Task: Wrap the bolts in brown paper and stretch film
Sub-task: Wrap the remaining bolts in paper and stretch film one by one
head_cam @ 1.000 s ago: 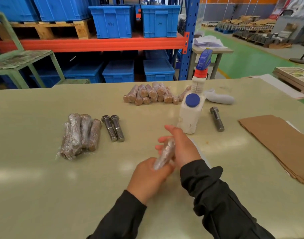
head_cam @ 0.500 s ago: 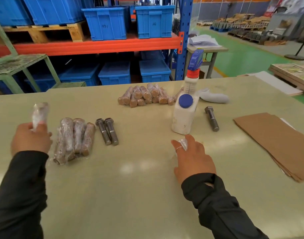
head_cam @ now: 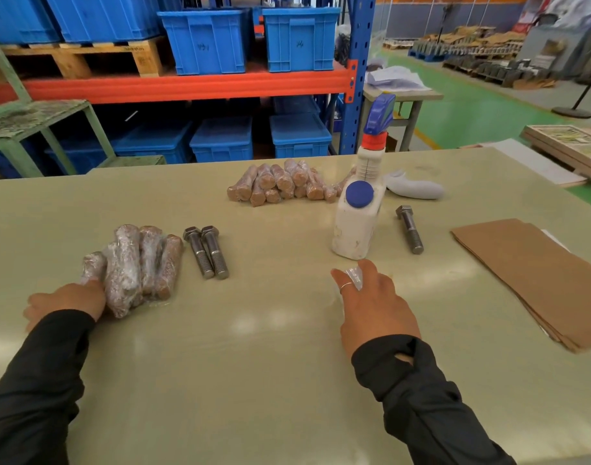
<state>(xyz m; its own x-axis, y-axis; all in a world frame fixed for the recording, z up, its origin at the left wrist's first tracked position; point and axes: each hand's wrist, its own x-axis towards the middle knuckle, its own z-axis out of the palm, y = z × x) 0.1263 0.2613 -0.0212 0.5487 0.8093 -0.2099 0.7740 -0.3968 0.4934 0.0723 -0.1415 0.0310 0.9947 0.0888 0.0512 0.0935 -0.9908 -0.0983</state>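
Note:
My left hand [head_cam: 66, 302] lies low on the table at the left and holds the lower end of a film-wrapped bolt [head_cam: 93, 266], set against a pile of film-wrapped bolts [head_cam: 143, 266]. Two bare steel bolts [head_cam: 206, 253] lie side by side just right of that pile. A third bare bolt [head_cam: 409, 229] lies right of the spray bottle. My right hand [head_cam: 371, 303] rests flat on the table with straight fingers, a scrap of clear stretch film [head_cam: 353, 278] at its fingertips. Brown paper sheets [head_cam: 535, 276] are stacked at the right. Several paper-wrapped bolts [head_cam: 280, 186] lie heaped at the back.
A white spray bottle [head_cam: 357, 213] with a blue trigger stands just beyond my right hand. A white handle-shaped object [head_cam: 414, 188] lies behind it. Past the table's far edge stand racks with blue crates [head_cam: 206, 41] and a green metal frame [head_cam: 35, 119].
My left hand carried the film-wrapped bolt from the centre out to the left, then lowered it onto the table against the wrapped pile. My right hand stayed down by the spray bottle.

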